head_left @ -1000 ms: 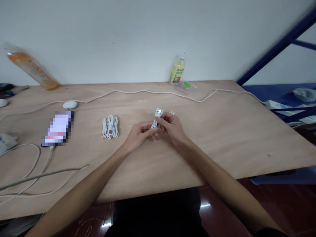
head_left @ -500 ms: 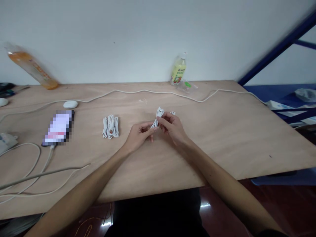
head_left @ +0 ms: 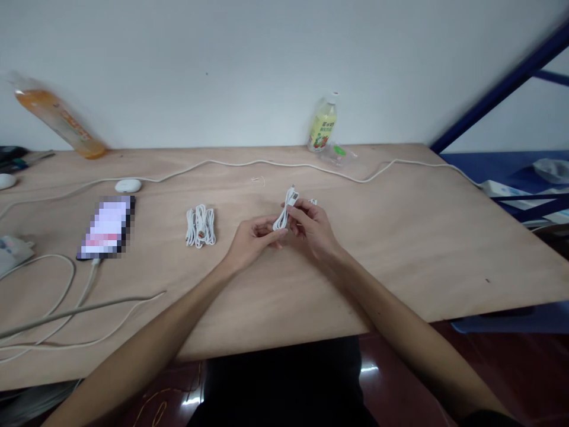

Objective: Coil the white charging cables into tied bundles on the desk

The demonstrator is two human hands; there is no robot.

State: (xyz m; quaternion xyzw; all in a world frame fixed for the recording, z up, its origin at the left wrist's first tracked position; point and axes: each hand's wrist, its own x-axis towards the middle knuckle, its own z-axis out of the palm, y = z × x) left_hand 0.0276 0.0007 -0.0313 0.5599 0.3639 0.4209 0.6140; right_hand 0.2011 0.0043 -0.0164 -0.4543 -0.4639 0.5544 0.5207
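A white USB cable, folded into a small bundle, is held between my two hands above the table. My left hand pinches the lower loops between thumb and fingers. Higher up, by the plug ends, my right hand grips the same bundle with thumb and forefinger. The plugs point up and away from me. Several coiled white cables lie side by side to the left of my hands. Behind my right hand, part of another white cable bundle peeks out, mostly hidden.
Left on the wooden table lie a phone with a charging cord and a white earbud case. A long white cord runs across the back. An orange drink bottle and a yellow drink bottle lean on the wall.
The cable bundle has turned slightly in my fingers, its plug ends now tilting further right and its loops showing more. Both hands stay in nearly the same place.
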